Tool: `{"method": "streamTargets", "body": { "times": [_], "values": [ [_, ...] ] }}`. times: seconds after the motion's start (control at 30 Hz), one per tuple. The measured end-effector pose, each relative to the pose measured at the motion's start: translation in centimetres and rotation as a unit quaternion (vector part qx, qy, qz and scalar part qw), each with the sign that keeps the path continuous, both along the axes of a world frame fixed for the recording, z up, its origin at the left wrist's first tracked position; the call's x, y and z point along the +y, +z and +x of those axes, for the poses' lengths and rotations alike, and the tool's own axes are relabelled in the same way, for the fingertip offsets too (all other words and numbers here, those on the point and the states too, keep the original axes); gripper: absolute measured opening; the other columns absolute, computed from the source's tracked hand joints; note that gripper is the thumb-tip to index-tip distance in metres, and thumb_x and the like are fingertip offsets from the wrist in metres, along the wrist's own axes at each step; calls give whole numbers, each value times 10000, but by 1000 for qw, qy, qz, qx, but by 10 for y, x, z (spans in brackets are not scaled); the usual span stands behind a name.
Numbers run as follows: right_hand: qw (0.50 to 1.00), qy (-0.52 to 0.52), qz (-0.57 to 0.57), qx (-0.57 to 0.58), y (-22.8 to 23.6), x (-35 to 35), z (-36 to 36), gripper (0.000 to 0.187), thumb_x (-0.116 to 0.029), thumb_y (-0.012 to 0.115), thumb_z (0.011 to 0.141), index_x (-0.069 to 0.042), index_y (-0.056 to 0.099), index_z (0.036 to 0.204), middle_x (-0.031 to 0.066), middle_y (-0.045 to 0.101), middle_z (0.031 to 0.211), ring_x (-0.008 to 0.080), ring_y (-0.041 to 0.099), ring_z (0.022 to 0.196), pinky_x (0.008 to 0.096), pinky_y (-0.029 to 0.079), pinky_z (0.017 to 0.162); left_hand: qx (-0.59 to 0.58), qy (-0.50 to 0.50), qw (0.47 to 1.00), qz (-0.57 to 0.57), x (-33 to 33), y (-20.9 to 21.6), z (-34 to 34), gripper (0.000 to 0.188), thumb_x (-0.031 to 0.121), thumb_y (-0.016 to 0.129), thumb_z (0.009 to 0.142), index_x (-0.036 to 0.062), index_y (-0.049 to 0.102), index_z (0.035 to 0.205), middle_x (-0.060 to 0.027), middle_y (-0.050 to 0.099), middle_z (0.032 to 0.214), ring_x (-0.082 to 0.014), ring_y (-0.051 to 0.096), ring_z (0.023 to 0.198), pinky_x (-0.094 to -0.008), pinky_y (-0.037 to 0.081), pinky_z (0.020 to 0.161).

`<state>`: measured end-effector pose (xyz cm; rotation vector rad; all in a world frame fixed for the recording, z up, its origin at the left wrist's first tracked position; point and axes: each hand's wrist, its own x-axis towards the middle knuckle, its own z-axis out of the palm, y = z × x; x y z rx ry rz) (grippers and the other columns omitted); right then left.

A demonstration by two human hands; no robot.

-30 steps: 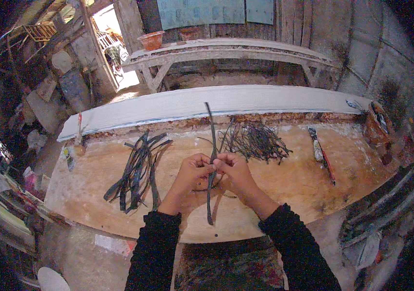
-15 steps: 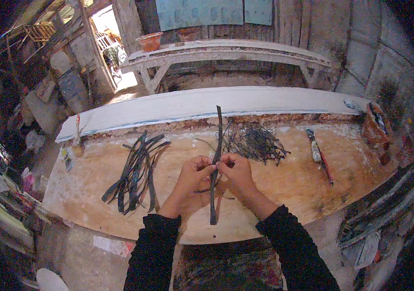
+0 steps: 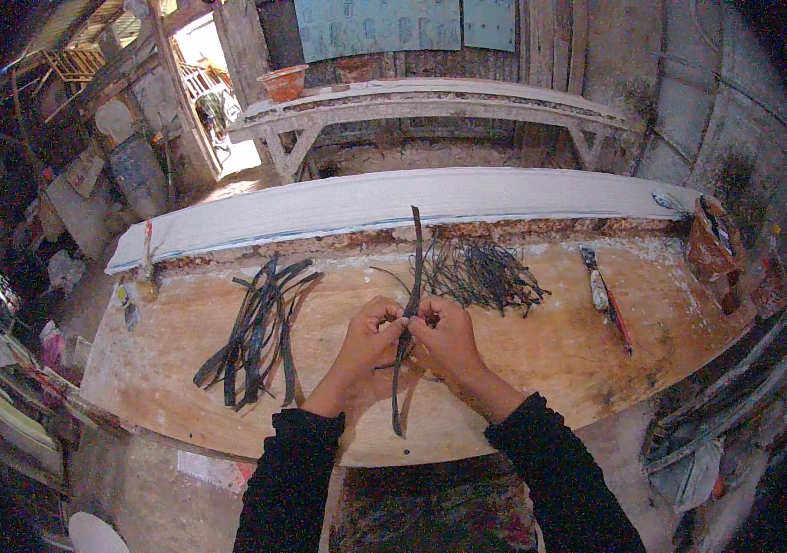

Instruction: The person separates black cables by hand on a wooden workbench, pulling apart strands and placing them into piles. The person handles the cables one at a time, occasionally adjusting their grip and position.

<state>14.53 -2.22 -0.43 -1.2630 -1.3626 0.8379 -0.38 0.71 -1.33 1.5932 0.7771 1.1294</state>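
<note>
A long, flat black strip (image 3: pixel 416 249) runs up and down between my hands over the middle of the wooden board (image 3: pixel 541 369). My left hand (image 3: pixel 370 336) pinches its middle from the left, and my right hand (image 3: pixel 447 336) pinches the same spot from the right, thumbs nearly touching. The strip's lower end hangs toward the near edge of the board. A few thin dark strands lie behind and under my fingers, partly hidden. Left of my hands is a loose pile of wide black strips (image 3: pixel 253 332). Beyond my right hand sits a tangled heap of thin black strands (image 3: pixel 490 275).
A red-handled tool (image 3: pixel 605 300), partly wrapped in pale material, lies on the right. A brownish bag (image 3: pixel 714 235) stands at the right corner, a brush-like tool (image 3: pixel 146 258) at the left. Behind the board runs a long white slab (image 3: pixel 393 198); farther back is a bench (image 3: pixel 440 97) with an orange pot (image 3: pixel 284 83).
The strip's lower part has turned and now looks narrower and more bent. Both hands stay at its middle, fingers shifted slightly. The piles have not moved.
</note>
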Motion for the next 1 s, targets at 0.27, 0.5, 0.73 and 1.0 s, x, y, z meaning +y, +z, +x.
{"method": "streamTargets", "body": {
  "times": [0.27,0.5,0.73,1.0],
  "values": [
    [1000,1,2,-6,0,3,2,149,-141,654,718,-17,575,741,85,593,664,173,566,611,307,456,565,-78,-89,983,-140,-3,10,-4,38,57,575,840,42,561,872,1,544,836,-106,527,808,-232,403,783],
    [999,6,-19,-39,-9,13,18,112,-119,599,762,-20,560,729,42,543,647,128,526,567,274,425,516,-313,-168,918,-175,2,26,-28,123,174,540,880,76,553,955,-30,561,777,-158,572,808,-321,443,824],
    [982,-62,-44,172,0,36,55,108,-141,518,811,-49,491,761,61,558,674,160,574,553,312,490,505,-526,-76,834,-146,29,32,-89,162,242,500,912,85,536,890,-2,453,637,-121,475,580,-278,467,577],
    [874,-191,-8,446,-6,51,99,133,-204,488,806,-94,438,860,106,583,776,251,620,625,330,506,561,-623,-70,767,-140,51,16,-143,220,258,458,936,76,512,825,-11,465,631,-115,426,495,-217,419,423]
  ]
}}
